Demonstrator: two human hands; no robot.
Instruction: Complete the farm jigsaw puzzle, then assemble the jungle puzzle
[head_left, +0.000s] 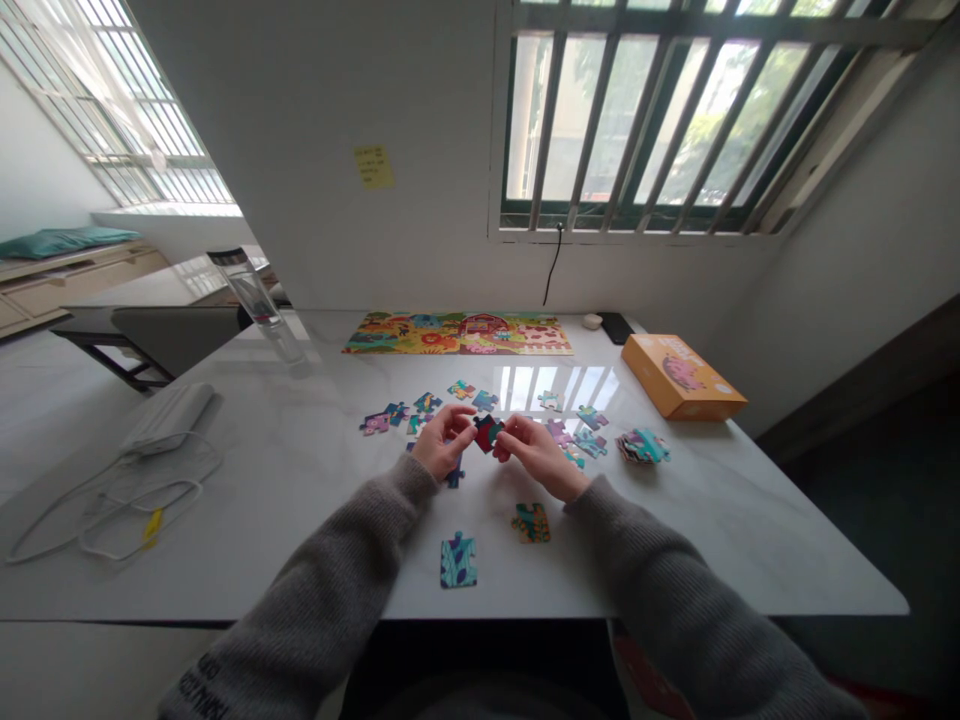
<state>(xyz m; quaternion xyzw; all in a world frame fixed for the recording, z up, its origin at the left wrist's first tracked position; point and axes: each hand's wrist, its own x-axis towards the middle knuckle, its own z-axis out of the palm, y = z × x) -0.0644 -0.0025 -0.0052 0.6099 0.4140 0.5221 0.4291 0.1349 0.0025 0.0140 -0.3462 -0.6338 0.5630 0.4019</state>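
Between my two hands, just above the table's middle, is a dark red and green jigsaw puzzle piece (488, 434). My left hand (442, 441) pinches its left edge with thumb and fingers. On its right edge, the fingers of my right hand (538, 452) are closed. Loose puzzle pieces lie around both hands, such as a pink one (375, 424) to the left and a teal one (590, 442) to the right. Nearer to me lie a blue leaf-patterned piece (458, 561) and an orange-green piece (532, 523). Some pieces are partly hidden under my hands.
A colourful animal picture strip (457, 334) lies along the wall. At right are a stack of pieces (643, 446), an orange box (681, 377) and a black phone (616, 328). A clear bottle (255, 295) and a white device with a cable (166, 420) sit at left.
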